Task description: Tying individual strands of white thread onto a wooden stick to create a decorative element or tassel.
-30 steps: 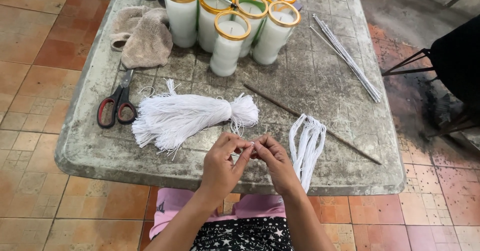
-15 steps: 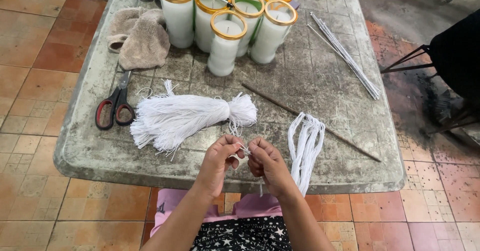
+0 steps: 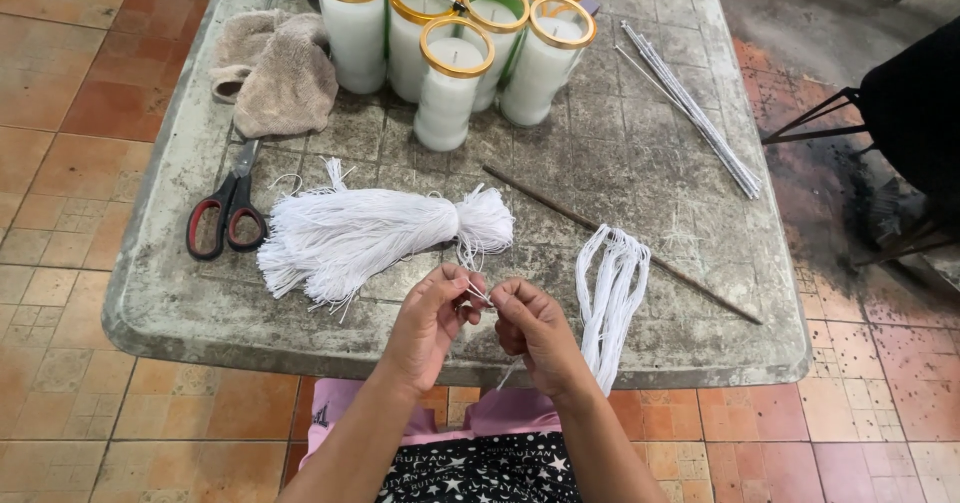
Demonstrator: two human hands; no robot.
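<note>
My left hand (image 3: 432, 321) and my right hand (image 3: 531, 331) meet over the table's near edge, both pinching one thin white string (image 3: 477, 292) between their fingertips. Just beyond them lies a tied bundle of white string (image 3: 372, 237), its loose ends fanned out to the left. A smaller bunch of looped white strings (image 3: 612, 288) hangs over the table's edge right of my right hand.
The worn stone table (image 3: 660, 163) holds several white candles in gold-rimmed glass jars (image 3: 452, 58) at the back, a beige cloth (image 3: 277, 73), red-and-black scissors (image 3: 228, 211), a thin brown stick (image 3: 620, 245) and a bunch of thin white rods (image 3: 688, 103). A dark chair (image 3: 900, 113) stands right.
My hands have stayed together at the near edge, working the single string between the fingertips; the right hand shifted slightly. Nothing else on the table moved.
</note>
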